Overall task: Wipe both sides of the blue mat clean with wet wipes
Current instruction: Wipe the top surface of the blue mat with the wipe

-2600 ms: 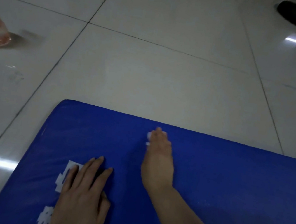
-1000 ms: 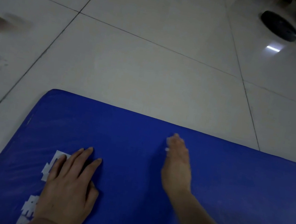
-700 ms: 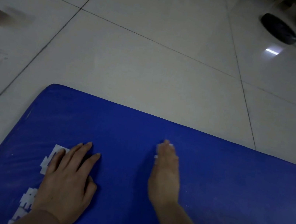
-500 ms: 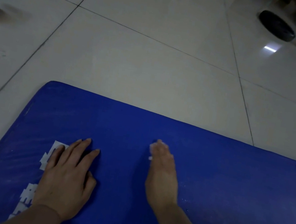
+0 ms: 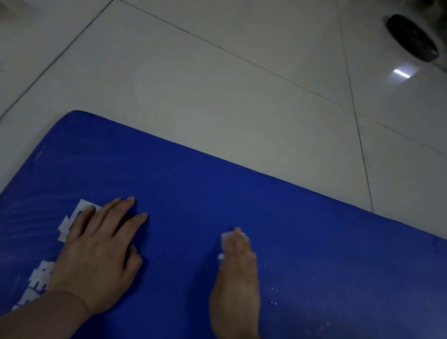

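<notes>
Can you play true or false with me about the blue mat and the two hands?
1. The left hand lies flat on the blue mat. True.
2. The right hand is empty. False: it presses a white wet wipe on the mat, and the wipe peeks out by the fingers.
3. The mat lies on a tiled floor. True.
4. The mat is plain blue all over. False: white printed marks show near its left edge, partly under the left hand.
5. A dark round object sits on the mat. False: it is on the floor, far off at the upper right.
</notes>
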`<state>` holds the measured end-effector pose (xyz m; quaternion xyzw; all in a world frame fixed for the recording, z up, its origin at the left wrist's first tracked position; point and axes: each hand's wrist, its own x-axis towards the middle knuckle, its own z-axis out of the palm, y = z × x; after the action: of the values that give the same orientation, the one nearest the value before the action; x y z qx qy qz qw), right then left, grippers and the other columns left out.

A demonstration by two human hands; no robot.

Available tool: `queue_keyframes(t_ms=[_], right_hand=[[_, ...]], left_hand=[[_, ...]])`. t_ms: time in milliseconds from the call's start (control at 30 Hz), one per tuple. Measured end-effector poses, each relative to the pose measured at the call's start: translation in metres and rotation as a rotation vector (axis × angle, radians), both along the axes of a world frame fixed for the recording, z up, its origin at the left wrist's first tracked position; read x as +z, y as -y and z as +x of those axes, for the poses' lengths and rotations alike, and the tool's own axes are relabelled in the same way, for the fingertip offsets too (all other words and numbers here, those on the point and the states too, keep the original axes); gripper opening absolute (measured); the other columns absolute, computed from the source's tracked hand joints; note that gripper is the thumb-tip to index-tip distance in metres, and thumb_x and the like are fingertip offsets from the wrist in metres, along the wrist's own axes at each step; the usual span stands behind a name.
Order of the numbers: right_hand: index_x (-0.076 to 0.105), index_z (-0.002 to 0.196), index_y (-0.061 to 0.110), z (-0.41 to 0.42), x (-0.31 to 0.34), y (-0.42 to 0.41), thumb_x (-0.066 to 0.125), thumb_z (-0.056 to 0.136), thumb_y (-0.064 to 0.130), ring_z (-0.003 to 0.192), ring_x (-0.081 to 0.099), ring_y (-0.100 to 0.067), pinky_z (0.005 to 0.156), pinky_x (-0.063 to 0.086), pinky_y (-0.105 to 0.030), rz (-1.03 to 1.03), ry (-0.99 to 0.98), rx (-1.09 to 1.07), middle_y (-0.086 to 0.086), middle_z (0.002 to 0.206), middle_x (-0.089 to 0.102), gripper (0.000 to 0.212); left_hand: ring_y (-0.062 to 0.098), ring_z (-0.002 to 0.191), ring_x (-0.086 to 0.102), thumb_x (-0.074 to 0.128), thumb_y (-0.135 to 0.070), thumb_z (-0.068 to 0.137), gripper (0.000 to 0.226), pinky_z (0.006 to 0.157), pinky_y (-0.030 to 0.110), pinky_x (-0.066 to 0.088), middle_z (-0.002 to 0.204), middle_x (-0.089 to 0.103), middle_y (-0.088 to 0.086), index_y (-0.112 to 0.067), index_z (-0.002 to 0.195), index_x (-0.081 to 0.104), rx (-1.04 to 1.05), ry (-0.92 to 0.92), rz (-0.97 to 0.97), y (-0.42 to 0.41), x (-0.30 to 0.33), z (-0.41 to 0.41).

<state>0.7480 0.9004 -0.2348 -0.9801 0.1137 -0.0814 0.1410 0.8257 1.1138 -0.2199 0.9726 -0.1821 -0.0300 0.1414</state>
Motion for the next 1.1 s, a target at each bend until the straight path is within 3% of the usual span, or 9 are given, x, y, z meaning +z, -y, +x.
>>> queue_keyframes(t_ms=[67, 200, 333, 433, 533, 667, 733, 900, 1100], right_hand=[[0.036, 0.144, 0.016, -0.010, 0.011, 0.030, 0.033, 0.099, 0.001, 0.142, 0.027, -0.019, 0.116, 0.027, -0.042, 0.055, -0.026, -0.237, -0.002, 0.152, 0.032, 0.047], [0.023, 0.150, 0.011, -0.022, 0.017, 0.045, 0.021, 0.103, 0.010, 0.146, 0.005, -0.012, 0.120, 0.001, -0.029, 0.087, -0.059, -0.405, -0.001, 0.159, 0.014, 0.047], [0.039, 0.140, 0.005, -0.018, 0.001, -0.019, 0.046, 0.090, 0.000, 0.137, 0.035, -0.022, 0.116, 0.021, -0.035, 0.007, -0.046, -0.152, -0.010, 0.146, 0.042, 0.051], [0.038, 0.139, 0.011, -0.018, -0.001, -0.048, 0.023, 0.103, 0.013, 0.139, 0.029, -0.017, 0.114, 0.016, -0.036, 0.006, -0.001, 0.105, -0.004, 0.147, 0.041, 0.039], [0.042, 0.139, 0.012, -0.024, 0.003, -0.020, 0.065, 0.079, -0.006, 0.138, 0.030, -0.018, 0.114, 0.018, -0.035, 0.027, -0.051, 0.041, -0.005, 0.146, 0.042, 0.067], [0.014, 0.150, 0.017, -0.040, 0.027, 0.042, 0.024, 0.103, 0.009, 0.143, 0.001, -0.005, 0.120, 0.001, -0.028, 0.156, -0.112, -0.414, 0.002, 0.159, 0.009, 0.049], [0.003, 0.149, 0.017, -0.047, 0.027, 0.039, 0.012, 0.104, 0.023, 0.140, -0.008, 0.000, 0.117, -0.006, -0.023, 0.162, -0.102, -0.409, 0.006, 0.158, 0.000, 0.046], [0.034, 0.141, 0.007, -0.056, -0.007, -0.018, 0.004, 0.104, 0.023, 0.140, 0.025, -0.019, 0.113, 0.018, -0.030, 0.008, -0.114, -0.048, -0.004, 0.149, 0.035, 0.051], [0.031, 0.144, 0.009, -0.056, -0.007, -0.019, -0.005, 0.102, 0.022, 0.140, 0.025, -0.016, 0.113, 0.016, -0.030, -0.089, -0.158, -0.087, -0.001, 0.151, 0.034, 0.057]], left_hand=[[0.028, 0.127, 0.043, 0.032, -0.033, 0.081, 0.056, 0.107, 0.049, 0.025, 0.136, 0.052, 0.014, -0.011, 0.120, 0.064, 0.002, 0.004, 0.003, 0.000, -0.001, 0.000], [0.029, 0.127, 0.045, 0.031, -0.033, 0.081, 0.056, 0.107, 0.050, 0.027, 0.136, 0.052, 0.014, -0.010, 0.121, 0.064, 0.004, 0.003, 0.008, 0.000, -0.002, 0.000], [0.030, 0.126, 0.046, 0.031, -0.033, 0.080, 0.057, 0.106, 0.051, 0.028, 0.135, 0.053, 0.014, -0.010, 0.120, 0.064, 0.007, 0.010, 0.007, 0.000, -0.002, 0.000], [0.029, 0.126, 0.045, 0.031, -0.033, 0.080, 0.056, 0.106, 0.051, 0.029, 0.136, 0.053, 0.014, -0.010, 0.120, 0.064, 0.006, 0.020, -0.004, 0.000, -0.001, 0.000], [0.029, 0.127, 0.045, 0.031, -0.033, 0.081, 0.056, 0.106, 0.051, 0.030, 0.136, 0.052, 0.014, -0.010, 0.121, 0.063, 0.002, 0.030, -0.013, 0.000, -0.002, -0.001], [0.029, 0.127, 0.045, 0.031, -0.034, 0.081, 0.056, 0.107, 0.050, 0.027, 0.137, 0.052, 0.014, -0.011, 0.121, 0.063, 0.004, 0.038, -0.006, 0.000, -0.005, -0.001], [0.029, 0.127, 0.045, 0.031, -0.034, 0.081, 0.056, 0.107, 0.050, 0.026, 0.137, 0.052, 0.014, -0.010, 0.121, 0.063, 0.007, 0.043, -0.011, 0.000, -0.006, -0.001], [0.030, 0.127, 0.045, 0.031, -0.034, 0.081, 0.057, 0.107, 0.052, 0.029, 0.137, 0.052, 0.015, -0.008, 0.121, 0.063, 0.006, 0.062, -0.036, -0.001, -0.008, -0.001], [0.028, 0.120, 0.046, 0.032, -0.029, 0.083, 0.052, 0.104, 0.056, 0.034, 0.134, 0.052, 0.015, -0.007, 0.116, 0.066, -0.077, 0.094, -0.093, -0.015, 0.002, -0.018]])
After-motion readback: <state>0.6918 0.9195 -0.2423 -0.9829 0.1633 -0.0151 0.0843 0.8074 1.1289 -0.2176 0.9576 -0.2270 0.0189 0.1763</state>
